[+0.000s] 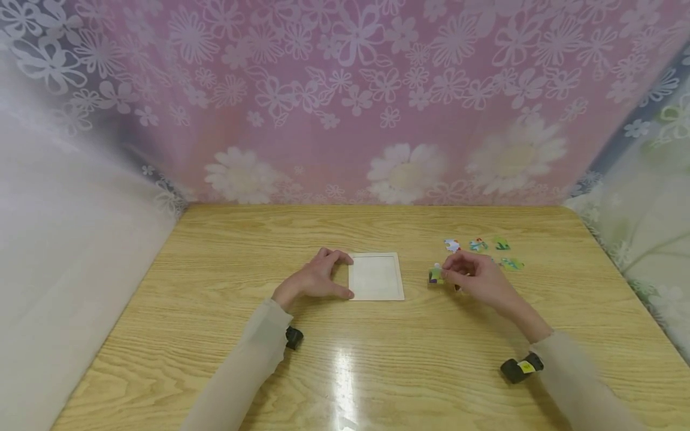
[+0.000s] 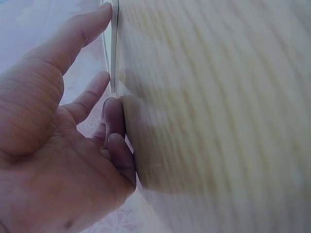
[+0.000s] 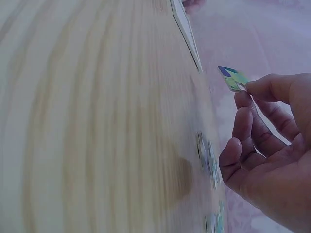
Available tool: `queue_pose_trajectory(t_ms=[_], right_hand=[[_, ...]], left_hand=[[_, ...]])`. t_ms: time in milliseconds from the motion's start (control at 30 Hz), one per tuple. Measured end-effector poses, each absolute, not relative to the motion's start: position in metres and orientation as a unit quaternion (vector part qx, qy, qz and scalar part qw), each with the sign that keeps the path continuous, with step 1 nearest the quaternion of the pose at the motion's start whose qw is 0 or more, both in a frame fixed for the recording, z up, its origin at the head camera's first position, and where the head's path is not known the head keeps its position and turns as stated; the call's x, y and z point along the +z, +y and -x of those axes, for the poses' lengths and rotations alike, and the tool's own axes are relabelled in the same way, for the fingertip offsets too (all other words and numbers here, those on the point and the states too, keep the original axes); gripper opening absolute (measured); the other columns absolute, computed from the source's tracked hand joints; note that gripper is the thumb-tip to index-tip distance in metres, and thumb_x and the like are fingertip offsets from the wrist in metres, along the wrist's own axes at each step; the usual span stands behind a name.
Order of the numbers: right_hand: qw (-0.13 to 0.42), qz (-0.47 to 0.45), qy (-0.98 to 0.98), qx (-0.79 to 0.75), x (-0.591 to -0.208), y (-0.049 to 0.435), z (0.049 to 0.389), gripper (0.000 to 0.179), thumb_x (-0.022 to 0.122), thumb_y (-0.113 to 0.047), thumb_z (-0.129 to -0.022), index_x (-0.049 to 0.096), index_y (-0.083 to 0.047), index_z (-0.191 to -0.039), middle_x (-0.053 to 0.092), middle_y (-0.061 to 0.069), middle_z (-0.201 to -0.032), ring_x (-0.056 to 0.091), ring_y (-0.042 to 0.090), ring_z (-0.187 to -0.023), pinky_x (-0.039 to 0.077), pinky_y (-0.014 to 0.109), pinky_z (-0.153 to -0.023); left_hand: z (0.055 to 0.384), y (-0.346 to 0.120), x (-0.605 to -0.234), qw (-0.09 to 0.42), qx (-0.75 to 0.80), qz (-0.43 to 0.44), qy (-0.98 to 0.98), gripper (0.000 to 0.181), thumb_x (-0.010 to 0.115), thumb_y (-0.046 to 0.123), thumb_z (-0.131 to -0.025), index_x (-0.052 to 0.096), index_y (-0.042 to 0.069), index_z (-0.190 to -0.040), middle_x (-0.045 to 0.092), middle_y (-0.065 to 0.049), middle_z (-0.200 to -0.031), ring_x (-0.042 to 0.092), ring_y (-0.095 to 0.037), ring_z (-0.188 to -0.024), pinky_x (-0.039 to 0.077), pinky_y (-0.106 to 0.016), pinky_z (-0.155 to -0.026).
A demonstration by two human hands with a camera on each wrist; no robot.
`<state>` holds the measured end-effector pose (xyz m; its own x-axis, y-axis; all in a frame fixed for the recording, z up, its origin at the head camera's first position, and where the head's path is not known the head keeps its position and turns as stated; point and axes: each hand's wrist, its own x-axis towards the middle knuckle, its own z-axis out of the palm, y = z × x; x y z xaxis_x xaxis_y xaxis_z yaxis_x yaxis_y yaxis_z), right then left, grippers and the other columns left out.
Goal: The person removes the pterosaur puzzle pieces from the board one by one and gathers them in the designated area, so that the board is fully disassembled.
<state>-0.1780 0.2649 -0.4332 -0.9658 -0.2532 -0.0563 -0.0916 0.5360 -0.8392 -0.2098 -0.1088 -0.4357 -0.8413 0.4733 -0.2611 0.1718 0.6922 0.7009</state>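
A shallow white square puzzle tray [image 1: 376, 276] with a raised pale border lies on the wooden table. At its left edge, my left hand [image 1: 318, 276] spreads thumb and forefinger to touch near the two corners; the other fingers curl by the tabletop in the left wrist view. Right of the tray, my right hand [image 1: 478, 281] pinches a green and purple jigsaw piece [image 3: 232, 78] between thumb and forefinger. That piece is held above the table, tilted, in the right wrist view. My right hand partly hides another piece on the table beneath it.
Beyond my right hand lie several loose jigsaw pieces, among them a white one [image 1: 451, 245], a blue and red one [image 1: 477, 245] and a green one [image 1: 502, 243]. Flowered pink cloth [image 1: 345, 120] hangs behind the table [image 1: 226, 335], with pale cloth at both sides.
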Motion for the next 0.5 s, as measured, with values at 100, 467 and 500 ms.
queue_pose_trajectory(t_ms=[100, 467, 500], right_hand=[[0.072, 0.096, 0.878, -0.463, -0.432, 0.278, 0.175, 0.024, 0.068, -0.029, -0.100, 0.066, -0.009, -0.112, 0.068, 0.012, -0.104, 0.065, 0.021, -0.086, 0.052, 0.032, -0.066], [0.018, 0.085, 0.892, -0.443, -0.427, 0.322, 0.164, 0.022, 0.064, -0.024, -0.103, 0.066, -0.006, -0.114, 0.071, 0.003, -0.097, 0.064, 0.016, -0.080, 0.050, 0.031, -0.061], [0.017, 0.082, 0.894, -0.440, -0.427, 0.325, 0.163, 0.022, 0.064, -0.024, -0.103, 0.066, -0.006, -0.114, 0.071, 0.002, -0.097, 0.064, 0.016, -0.080, 0.050, 0.031, -0.061]], left_hand=[[0.210, -0.109, -0.436, 0.215, 0.348, -0.182, 0.894, 0.066, 0.086, 0.037, -0.082, 0.054, 0.024, -0.139, 0.042, -0.007, -0.132, 0.044, -0.026, -0.121, 0.039, -0.050, -0.107], [0.209, -0.110, -0.436, 0.213, 0.352, -0.184, 0.893, 0.067, 0.086, 0.035, -0.083, 0.053, 0.022, -0.140, 0.043, -0.007, -0.131, 0.044, -0.025, -0.119, 0.040, -0.049, -0.106], [0.209, -0.110, -0.436, 0.213, 0.352, -0.184, 0.892, 0.067, 0.086, 0.035, -0.083, 0.053, 0.022, -0.140, 0.042, -0.007, -0.130, 0.044, -0.026, -0.119, 0.040, -0.049, -0.106]])
